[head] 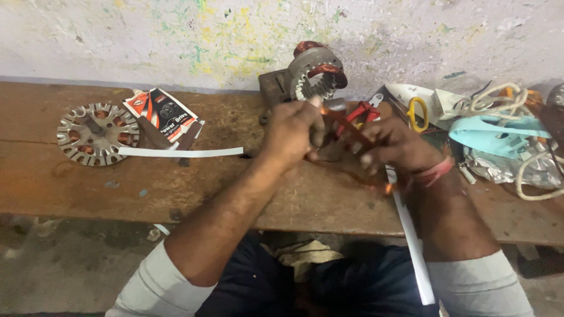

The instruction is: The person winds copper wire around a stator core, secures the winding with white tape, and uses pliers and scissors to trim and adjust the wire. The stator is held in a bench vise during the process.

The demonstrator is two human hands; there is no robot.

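I am working both hands over the middle of a worn wooden counter (pixel 176 188), gripping a reddish-brown copper coil (pixel 346 138) between them. My left hand (pixel 294 132) is closing its fingers around the coil's left end, thumb and fingertips pinching it. My right hand (pixel 396 147) is curling around the coil's right side, fingers bent tight on the wire; the motion is blurring the strands, so I cannot tell exactly how they are lying. A red thread band (pixel 437 170) is circling my right wrist.

Just behind my hands, a stator (pixel 317 73) with toothed steel laminations and copper windings is sitting tilted against the paint-flecked wall (pixel 176 41). A red-handled tool (pixel 364 111) is lying just beyond the coil. Well to the left, a round slotted steel core (pixel 97 132) is lying flat, with a printed packet (pixel 164 114) beside it and a white strip (pixel 182 152) stretching across the wood beneath them. Another white strip (pixel 411 240) is hanging off the front edge by my right forearm.

To the right, yellow-handled scissors (pixel 417 114), a pale blue plastic part (pixel 499 135), and loops of whitish cord (pixel 505 100) are piling up together.
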